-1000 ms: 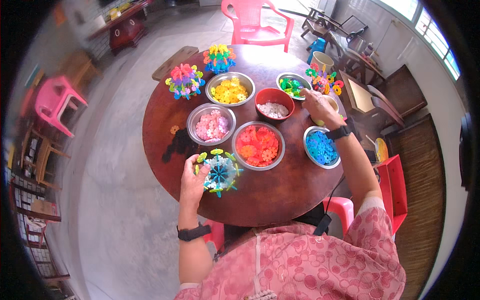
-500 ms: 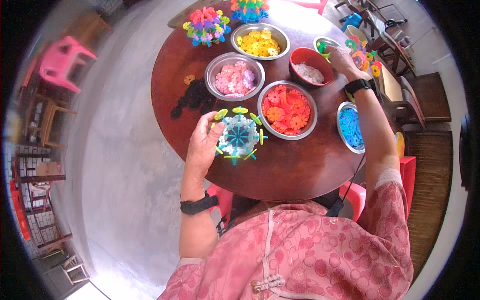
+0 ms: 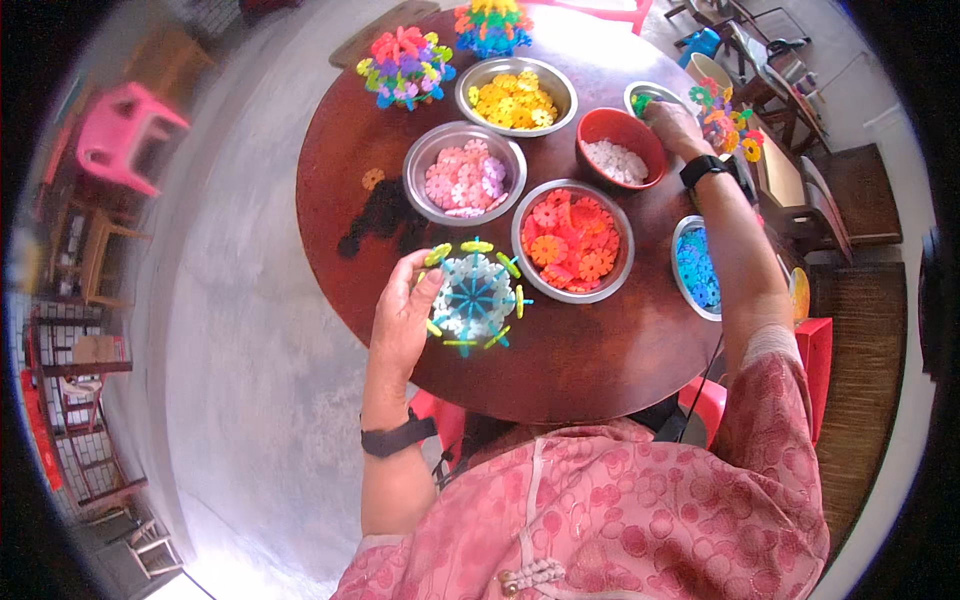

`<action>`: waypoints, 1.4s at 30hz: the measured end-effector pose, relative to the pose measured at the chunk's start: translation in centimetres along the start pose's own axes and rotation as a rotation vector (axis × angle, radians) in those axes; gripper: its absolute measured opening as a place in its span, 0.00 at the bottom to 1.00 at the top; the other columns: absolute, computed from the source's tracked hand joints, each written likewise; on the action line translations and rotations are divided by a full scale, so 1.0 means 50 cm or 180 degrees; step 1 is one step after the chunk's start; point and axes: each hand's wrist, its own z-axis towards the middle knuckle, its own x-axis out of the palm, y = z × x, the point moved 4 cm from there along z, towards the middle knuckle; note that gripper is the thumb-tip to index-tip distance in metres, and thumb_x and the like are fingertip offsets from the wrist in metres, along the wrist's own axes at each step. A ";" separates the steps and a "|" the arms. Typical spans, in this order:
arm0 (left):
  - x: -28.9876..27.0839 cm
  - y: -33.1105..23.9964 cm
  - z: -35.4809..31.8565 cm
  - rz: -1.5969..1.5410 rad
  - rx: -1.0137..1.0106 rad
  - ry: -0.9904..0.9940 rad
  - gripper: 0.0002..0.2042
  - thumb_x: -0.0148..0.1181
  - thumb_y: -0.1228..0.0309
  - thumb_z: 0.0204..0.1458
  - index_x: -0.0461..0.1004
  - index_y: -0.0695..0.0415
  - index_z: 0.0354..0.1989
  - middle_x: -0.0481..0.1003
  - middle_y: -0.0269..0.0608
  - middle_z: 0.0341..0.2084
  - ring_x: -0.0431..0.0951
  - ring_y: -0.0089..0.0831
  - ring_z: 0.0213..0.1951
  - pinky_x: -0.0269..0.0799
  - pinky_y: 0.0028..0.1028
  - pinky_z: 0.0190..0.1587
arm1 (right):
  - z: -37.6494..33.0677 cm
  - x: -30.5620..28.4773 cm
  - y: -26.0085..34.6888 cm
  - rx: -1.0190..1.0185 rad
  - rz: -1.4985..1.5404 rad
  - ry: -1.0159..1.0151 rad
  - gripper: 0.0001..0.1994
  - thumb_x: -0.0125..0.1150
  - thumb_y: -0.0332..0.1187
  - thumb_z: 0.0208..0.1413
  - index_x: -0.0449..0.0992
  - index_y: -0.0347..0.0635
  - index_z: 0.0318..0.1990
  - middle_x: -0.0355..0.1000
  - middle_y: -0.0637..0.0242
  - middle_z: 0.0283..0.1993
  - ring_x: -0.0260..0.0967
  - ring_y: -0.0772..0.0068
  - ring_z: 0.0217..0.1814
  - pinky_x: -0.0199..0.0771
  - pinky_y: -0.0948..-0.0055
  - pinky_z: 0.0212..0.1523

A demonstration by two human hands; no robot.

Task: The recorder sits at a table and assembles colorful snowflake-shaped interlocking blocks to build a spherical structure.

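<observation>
My left hand grips the rim of a round build of interlocking plastic flower discs. It has white discs, blue-green spokes inside and yellow-green discs round its edge, and it is held above the table's near left part. At the far right, my right hand reaches into a metal bowl of green discs; its fingertips are hidden there. Beside that hand stands a red bowl of white discs. A metal bowl of red and orange discs lies between my arms.
On the round brown table are metal bowls of pink discs, yellow discs and blue discs. Finished colourful disc builds stand at the back. A black object and one loose orange disc lie left.
My right hand has dipped into the green-disc bowl; the green pieces seen at its fingers before are now hidden. My left hand keeps its hold, and the whole view has shifted slightly.
</observation>
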 end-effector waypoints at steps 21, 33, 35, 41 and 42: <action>-0.017 0.012 0.011 0.0395 -0.0109 0.0087 0.18 0.59 0.66 0.57 0.69 0.61 0.54 0.76 0.36 0.39 0.74 0.23 0.40 0.70 0.25 0.43 | -0.123 -0.226 0.054 -0.0424 0.0985 -0.0634 0.10 0.55 0.35 0.54 0.79 0.42 0.37 0.78 0.58 0.32 0.77 0.66 0.33 0.76 0.65 0.36; -0.037 0.027 0.013 0.0975 -0.0024 0.0030 0.19 0.61 0.63 0.53 0.71 0.58 0.51 0.78 0.41 0.35 0.77 0.28 0.37 0.72 0.30 0.43 | -0.264 -0.071 0.133 -0.1683 0.0575 0.0170 0.16 0.66 0.31 0.43 0.72 0.41 0.42 0.74 0.55 0.34 0.74 0.56 0.39 0.73 0.61 0.42; -0.028 0.021 0.013 0.1000 -0.0048 0.0071 0.20 0.61 0.62 0.53 0.72 0.59 0.51 0.79 0.43 0.36 0.78 0.31 0.38 0.72 0.31 0.43 | -0.263 -0.058 0.124 -0.1326 0.0663 -0.0506 0.13 0.67 0.27 0.41 0.75 0.38 0.37 0.75 0.54 0.33 0.75 0.58 0.39 0.73 0.63 0.41; -0.029 0.024 0.013 0.1201 -0.0004 0.0068 0.20 0.59 0.58 0.53 0.73 0.56 0.50 0.79 0.45 0.36 0.79 0.38 0.41 0.71 0.35 0.44 | -0.254 -0.080 0.128 -0.0890 0.1440 -0.0404 0.10 0.65 0.30 0.43 0.76 0.37 0.34 0.75 0.51 0.33 0.74 0.52 0.40 0.72 0.60 0.41; -0.028 0.015 0.012 0.1402 -0.0037 0.0119 0.21 0.58 0.55 0.54 0.73 0.56 0.49 0.79 0.47 0.36 0.80 0.41 0.41 0.71 0.36 0.44 | -0.252 -0.087 0.129 -0.0847 0.1486 -0.0516 0.10 0.65 0.30 0.43 0.75 0.37 0.34 0.74 0.50 0.32 0.74 0.51 0.39 0.72 0.60 0.40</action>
